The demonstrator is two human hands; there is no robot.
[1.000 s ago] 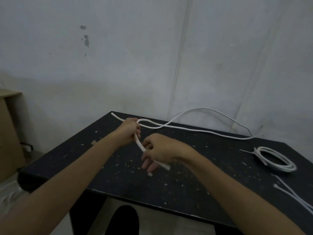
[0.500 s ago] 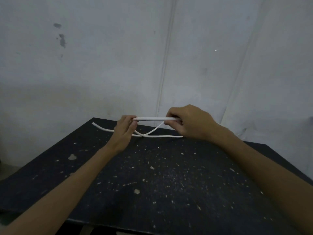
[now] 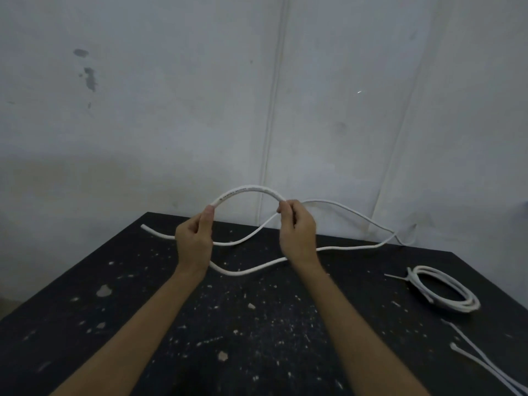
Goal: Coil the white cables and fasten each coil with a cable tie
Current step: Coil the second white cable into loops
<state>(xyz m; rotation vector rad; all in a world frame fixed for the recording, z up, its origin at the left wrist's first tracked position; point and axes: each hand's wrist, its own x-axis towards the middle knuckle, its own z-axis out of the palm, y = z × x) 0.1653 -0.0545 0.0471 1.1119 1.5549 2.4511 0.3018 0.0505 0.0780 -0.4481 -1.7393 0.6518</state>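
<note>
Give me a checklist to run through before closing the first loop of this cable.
1. Left hand pinching the loose white cable: ok.
2. Right hand pinching the other end of the raised arc: ok.
3. Free cable end lying unsnagged on the black table: ok.
4. Far slack free where it drops behind the table edge: cannot tell.
5. Spare cable ties lying at the right: ok.
6. Finished coil apart from the working cable: ok.
</note>
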